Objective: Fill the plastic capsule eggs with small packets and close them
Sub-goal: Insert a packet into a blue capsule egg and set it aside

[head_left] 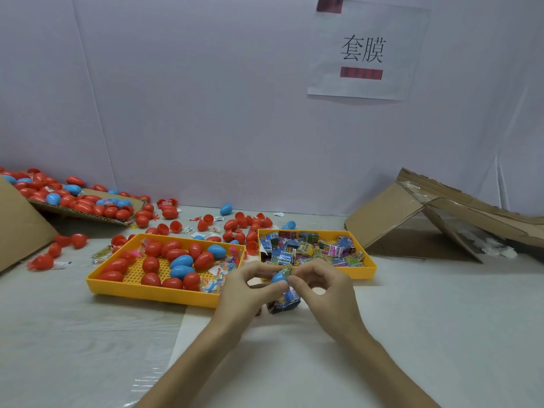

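Centre-bottom of frame: left hand (250, 287) and right hand (322, 285) meet just above the table (441, 319). Left fingers (266, 267) are curled, thumb and index pinching a blue egg half (279, 277). Right fingers (306, 267) are curled too, thumb and index pinching a small packet (287, 270) at the top of the blue egg half, touching it. Can't tell how far in it sits. Just below the hands a dark packet (284, 304) with some blue on it lies on the table, partly hidden.

Left-centre: yellow tray (147, 291) holding closed red and blue eggs (176, 260), plus clear-wrapped toys (217, 278) at its right end. Just right of it, behind the hands, is a second yellow tray (370, 270) heaped with printed packets (312, 248). Loose red eggs (235, 225), whole ones and halves, are scattered on the table behind both trays.

Left edge, mid-height: cardboard flap (137, 203) piled with more red and blue eggs. Right of frame: torn cardboard box (397, 213) lying open. Upper right: paper sign (365, 51) stuck on the white wall.
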Tool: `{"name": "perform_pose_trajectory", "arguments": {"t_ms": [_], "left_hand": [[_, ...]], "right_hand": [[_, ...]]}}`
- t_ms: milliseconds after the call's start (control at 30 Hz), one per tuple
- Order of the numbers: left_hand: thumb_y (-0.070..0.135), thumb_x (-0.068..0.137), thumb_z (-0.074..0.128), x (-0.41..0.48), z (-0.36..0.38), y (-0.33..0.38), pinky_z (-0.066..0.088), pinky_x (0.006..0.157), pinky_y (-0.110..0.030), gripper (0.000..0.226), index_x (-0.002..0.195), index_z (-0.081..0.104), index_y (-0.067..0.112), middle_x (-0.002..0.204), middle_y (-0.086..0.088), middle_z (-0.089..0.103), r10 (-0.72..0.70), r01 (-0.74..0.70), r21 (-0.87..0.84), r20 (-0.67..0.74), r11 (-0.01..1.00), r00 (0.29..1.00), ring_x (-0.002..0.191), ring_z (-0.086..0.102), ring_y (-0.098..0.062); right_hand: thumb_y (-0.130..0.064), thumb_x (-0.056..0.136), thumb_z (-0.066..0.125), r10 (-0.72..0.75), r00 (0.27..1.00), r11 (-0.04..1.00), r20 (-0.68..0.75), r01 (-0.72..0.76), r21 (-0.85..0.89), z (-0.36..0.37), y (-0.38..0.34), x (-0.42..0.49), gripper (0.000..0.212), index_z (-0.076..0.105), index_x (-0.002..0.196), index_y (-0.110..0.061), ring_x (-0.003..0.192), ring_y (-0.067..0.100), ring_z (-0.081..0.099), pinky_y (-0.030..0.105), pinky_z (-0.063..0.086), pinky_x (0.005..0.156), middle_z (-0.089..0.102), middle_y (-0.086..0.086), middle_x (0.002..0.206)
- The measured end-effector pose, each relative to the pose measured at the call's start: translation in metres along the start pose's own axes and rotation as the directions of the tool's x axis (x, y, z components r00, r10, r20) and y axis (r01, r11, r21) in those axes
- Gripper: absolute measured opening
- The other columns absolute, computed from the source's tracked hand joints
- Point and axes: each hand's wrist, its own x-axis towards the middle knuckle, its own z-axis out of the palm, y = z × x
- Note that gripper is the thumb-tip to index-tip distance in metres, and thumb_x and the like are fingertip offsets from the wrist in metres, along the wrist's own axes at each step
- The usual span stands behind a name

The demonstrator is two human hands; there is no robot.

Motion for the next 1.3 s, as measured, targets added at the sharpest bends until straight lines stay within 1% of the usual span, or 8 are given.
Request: {"name": "perform_pose_trajectory", "arguments": {"t_ms": [67,233,367,467,733,900,1133,1300], "left_hand": [[0.016,0.079,0.085,0.001,0.000,-0.001,0.062,0.081,-0.034,0.027,0.104,0.075,0.018,0.104,-0.005,0.075,-0.012,0.011,-0.035,-0.019,0.999,1.000,0.095,0.074,-0.022],[0.021,0.074,0.087,0.002,0.001,-0.001,0.063,0.081,-0.039,0.031,0.103,0.075,0.014,0.099,-0.008,0.076,-0.026,0.021,-0.097,-0.049,0.995,0.998,0.094,0.074,-0.025],[0.027,0.060,0.087,0.000,0.004,0.001,0.062,0.071,-0.030,0.045,0.100,0.075,0.011,0.098,-0.008,0.076,-0.055,0.039,-0.234,-0.063,0.971,0.997,0.088,0.076,-0.025],[0.020,0.060,0.087,-0.001,0.006,0.002,0.061,0.069,-0.027,0.045,0.101,0.075,0.007,0.101,-0.012,0.075,-0.082,0.060,-0.332,-0.054,0.941,0.995,0.087,0.077,-0.026],[0.018,0.060,0.085,-0.005,0.010,0.005,0.060,0.070,-0.026,0.044,0.102,0.075,0.009,0.109,-0.015,0.073,-0.101,0.077,-0.389,-0.042,0.918,0.994,0.095,0.075,-0.026],[0.018,0.062,0.083,-0.006,0.008,0.008,0.060,0.069,-0.025,0.043,0.104,0.074,0.011,0.103,-0.011,0.077,-0.134,0.116,-0.452,-0.008,0.884,0.991,0.095,0.076,-0.026],[0.010,0.069,0.079,-0.007,0.007,0.011,0.061,0.071,-0.025,0.046,0.113,0.068,0.003,0.104,-0.013,0.077,-0.170,0.195,-0.599,0.099,0.776,0.980,0.100,0.075,-0.028],[0.012,0.069,0.081,-0.007,0.006,0.012,0.061,0.074,-0.028,0.050,0.117,0.066,0.004,0.111,-0.015,0.075,-0.188,0.239,-0.595,0.147,0.767,0.971,0.102,0.074,-0.030]], "right_hand": [[-0.008,0.084,0.078,-0.064,0.998,0.998,-0.007,0.064,-0.014,0.002,-0.002,-0.002,0.012,0.072,0.088,-0.018,0.078,0.013,0.068,0.024,0.056,0.067,0.067,-0.011,0.085],[-0.008,0.076,0.086,-0.203,0.979,0.974,-0.035,0.198,-0.108,0.007,-0.003,-0.005,0.028,0.071,0.098,-0.014,0.093,0.012,0.065,0.026,0.056,0.071,0.064,-0.009,0.097],[-0.006,0.074,0.087,-0.281,0.955,0.949,-0.095,0.261,-0.177,0.012,0.000,-0.008,0.030,0.072,0.099,-0.011,0.099,0.007,0.063,0.022,0.057,0.076,0.063,-0.005,0.100],[-0.002,0.075,0.084,-0.317,0.938,0.932,-0.141,0.280,-0.228,0.016,0.002,-0.010,0.027,0.072,0.098,-0.010,0.100,0.001,0.061,0.018,0.056,0.078,0.062,-0.005,0.101],[-0.001,0.078,0.080,-0.350,0.921,0.909,-0.172,0.289,-0.301,0.019,0.004,-0.012,0.017,0.071,0.092,-0.007,0.093,0.001,0.060,0.012,0.051,0.081,0.063,-0.002,0.098],[0.001,0.079,0.079,-0.364,0.914,0.896,-0.180,0.290,-0.335,0.019,-0.001,-0.013,0.032,0.071,0.109,-0.008,0.110,-0.007,0.052,0.007,0.043,0.094,0.061,0.001,0.108],[-0.008,0.081,0.076,-0.393,0.890,0.886,-0.230,0.300,-0.354,0.018,-0.004,-0.013,0.032,0.073,0.112,-0.002,0.109,0.006,0.061,0.012,0.045,0.098,0.068,0.006,0.110],[-0.011,0.085,0.073,-0.421,0.878,0.878,-0.227,0.333,-0.343,0.018,0.000,-0.012,0.021,0.074,0.104,-0.001,0.105,0.008,0.062,0.012,0.046,0.095,0.067,0.007,0.106]]}}
